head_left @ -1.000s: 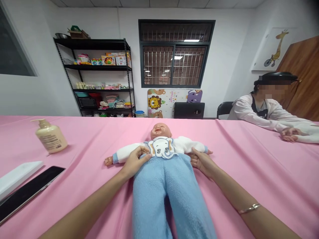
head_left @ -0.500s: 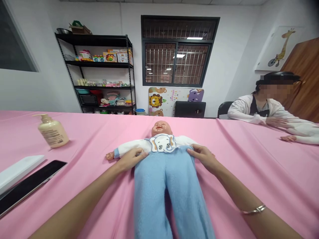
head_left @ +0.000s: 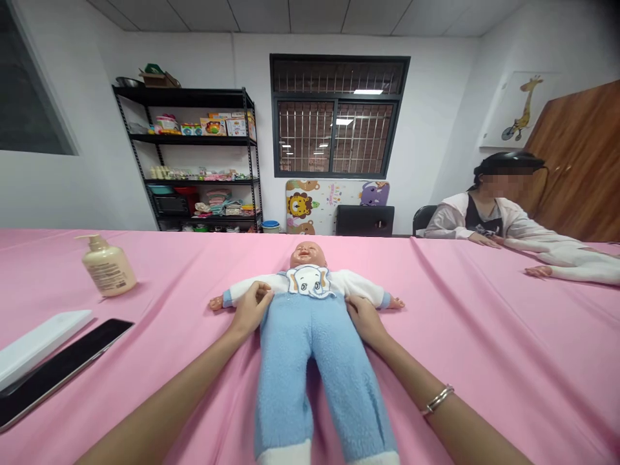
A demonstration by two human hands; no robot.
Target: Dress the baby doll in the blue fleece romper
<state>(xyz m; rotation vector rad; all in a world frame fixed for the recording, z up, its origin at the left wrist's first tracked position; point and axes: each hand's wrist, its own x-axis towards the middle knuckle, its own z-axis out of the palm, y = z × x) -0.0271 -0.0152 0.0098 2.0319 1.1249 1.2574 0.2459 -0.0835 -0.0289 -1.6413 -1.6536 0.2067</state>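
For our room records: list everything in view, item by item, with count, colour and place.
soft baby doll: 1, white top, elephant bib, blue fleece trousers, on its back mid-table
pink cloth-covered table: 1, pink, foreground
plastic pump bottle: 1, cream, far left on table
flat rectangular board: 1, white, left table edge
black tablet: 1, black, beside the board
metal shelf unit: 1, black, back wall, left
barred window: 1, dark frame, back wall
giraffe poster: 1, white and yellow, right wall
wooden cabinet: 1, brown, right
seated person: 1, pale top, right
second doll: 1, white clothes, right on table
left hand: 1, on the baby doll's side
right hand: 1, at the baby doll's other side
silver bangle: 1, silver, right wrist
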